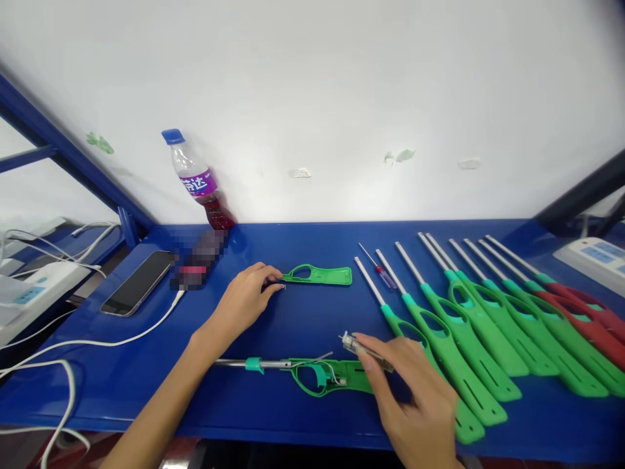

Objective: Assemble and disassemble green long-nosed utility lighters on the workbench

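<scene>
My right hand (415, 391) pinches a clear lighter fuel tank (367, 352) with a pale valve at its tip, above the near edge of the table. Just below and left of it lies an opened stick lighter (332, 381), its metal tube pointing left, with a teal trigger and thin wires showing in the green half shell. Farther back, my left hand (249, 290) has thumb and forefinger closed together at the narrow left end of a loose green handle half (327, 276). A tiny bit shows at the fingertips, too small to name.
On the right lie several green lighters (469, 352) and red ones (586, 319), with a screwdriver (381, 268) beside them. A bottle (200, 182), a phone (137, 283) and a white cable (112, 342) are on the left. A white wall stands behind the blue table (273, 241).
</scene>
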